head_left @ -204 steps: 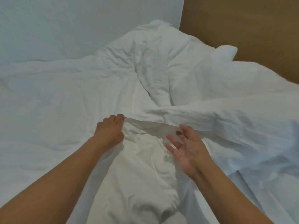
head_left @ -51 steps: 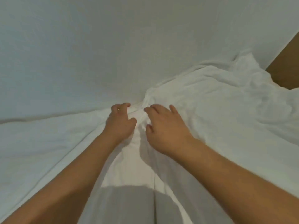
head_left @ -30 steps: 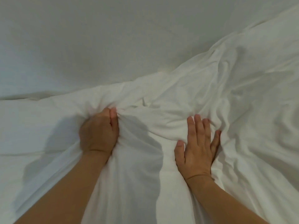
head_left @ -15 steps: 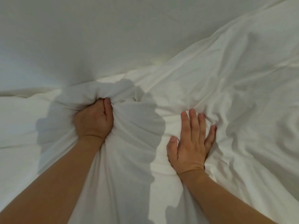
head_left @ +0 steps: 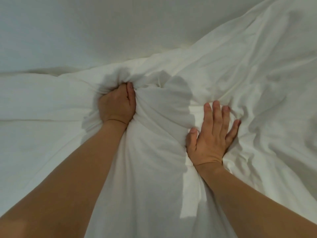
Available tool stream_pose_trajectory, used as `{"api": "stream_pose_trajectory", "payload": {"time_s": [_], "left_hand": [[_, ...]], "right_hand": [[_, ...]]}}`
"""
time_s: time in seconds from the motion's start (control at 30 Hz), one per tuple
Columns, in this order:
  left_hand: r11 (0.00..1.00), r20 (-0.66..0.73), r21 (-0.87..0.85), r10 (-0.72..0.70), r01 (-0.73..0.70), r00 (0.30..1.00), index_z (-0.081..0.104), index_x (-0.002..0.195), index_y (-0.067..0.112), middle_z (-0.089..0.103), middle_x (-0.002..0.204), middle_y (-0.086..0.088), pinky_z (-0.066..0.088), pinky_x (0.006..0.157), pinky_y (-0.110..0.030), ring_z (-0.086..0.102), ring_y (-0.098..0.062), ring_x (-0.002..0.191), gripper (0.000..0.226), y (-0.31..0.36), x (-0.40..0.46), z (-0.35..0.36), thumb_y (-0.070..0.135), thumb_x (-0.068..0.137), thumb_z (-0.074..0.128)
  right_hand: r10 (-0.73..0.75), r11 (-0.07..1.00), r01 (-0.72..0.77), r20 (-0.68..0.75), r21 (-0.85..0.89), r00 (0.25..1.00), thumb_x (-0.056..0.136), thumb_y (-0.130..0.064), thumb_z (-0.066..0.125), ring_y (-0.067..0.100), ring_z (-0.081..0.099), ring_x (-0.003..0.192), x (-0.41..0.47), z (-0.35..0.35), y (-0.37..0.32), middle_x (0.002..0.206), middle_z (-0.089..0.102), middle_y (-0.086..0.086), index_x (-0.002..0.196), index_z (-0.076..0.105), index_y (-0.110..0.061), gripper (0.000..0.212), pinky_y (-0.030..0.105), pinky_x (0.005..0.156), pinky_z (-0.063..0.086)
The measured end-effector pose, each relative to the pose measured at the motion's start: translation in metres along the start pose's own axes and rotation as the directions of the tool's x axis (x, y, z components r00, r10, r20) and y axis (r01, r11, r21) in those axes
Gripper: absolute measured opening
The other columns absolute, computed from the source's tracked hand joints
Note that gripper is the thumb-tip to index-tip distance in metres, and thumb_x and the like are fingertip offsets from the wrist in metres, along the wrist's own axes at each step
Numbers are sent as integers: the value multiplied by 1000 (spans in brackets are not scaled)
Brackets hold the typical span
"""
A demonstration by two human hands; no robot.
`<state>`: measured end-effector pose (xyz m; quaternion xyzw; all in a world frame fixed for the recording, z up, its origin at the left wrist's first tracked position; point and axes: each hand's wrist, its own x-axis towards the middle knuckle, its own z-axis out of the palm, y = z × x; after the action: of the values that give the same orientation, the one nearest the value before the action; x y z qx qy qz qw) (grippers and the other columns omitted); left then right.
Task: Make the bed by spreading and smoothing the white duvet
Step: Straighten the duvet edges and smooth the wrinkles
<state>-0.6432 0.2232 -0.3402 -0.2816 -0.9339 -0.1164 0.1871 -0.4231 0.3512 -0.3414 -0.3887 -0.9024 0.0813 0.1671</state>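
The white duvet (head_left: pixel 231 69) covers nearly all you can see; it lies flat and fairly smooth at the left, heaps into rumpled folds toward the far right, and rises in one thick bunched ridge running from the near edge away from you, between your two forearms; behind it stands a pale wall (head_left: pixel 103 28), which the duvet's far edge meets. Your left hand (head_left: pixel 116 103) sits at the far end of that ridge, fingers curled tight into a fistful of cloth, so the gathers fan out from your knuckles; your right hand (head_left: pixel 211 134) lies just right of the ridge, nearer to you, fingers (head_left: pixel 216 114) straight and spread, palm pressed flat on the cover. The slack you need to shift lies far and right of both hands, so the right hand is the nearer one to it; judged from this, you would hold with the left and sweep the right palm outward across the creases.
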Motion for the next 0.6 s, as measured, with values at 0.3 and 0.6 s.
{"api": "stream_pose_trajectory", "payload": {"time_s": [0.3, 0.6], "left_hand": [[993, 109, -101, -42, 53, 993, 57, 67, 11, 60, 57, -13, 31, 50, -28, 57, -34, 50, 52, 0, -1, -2, 39, 100, 27], [984, 142, -159, -59, 82, 988, 57, 72, 10, 63, 64, -19, 37, 51, -32, 60, -38, 56, 51, -5, 2, 2, 40, 99, 26]], "right_hand": [[26, 1000, -26, -84, 3, 996, 86, -37, 33, 29, 27, 145, 1, 2, -4, 151, 41, 10, 143, 44, -12, 64, 52, 119, 5], [-6, 996, -7, -149, -86, 989, 85, -33, 35, 28, 33, 142, 3, 5, -7, 149, 43, 9, 143, 47, -11, 63, 53, 119, 10]]}}
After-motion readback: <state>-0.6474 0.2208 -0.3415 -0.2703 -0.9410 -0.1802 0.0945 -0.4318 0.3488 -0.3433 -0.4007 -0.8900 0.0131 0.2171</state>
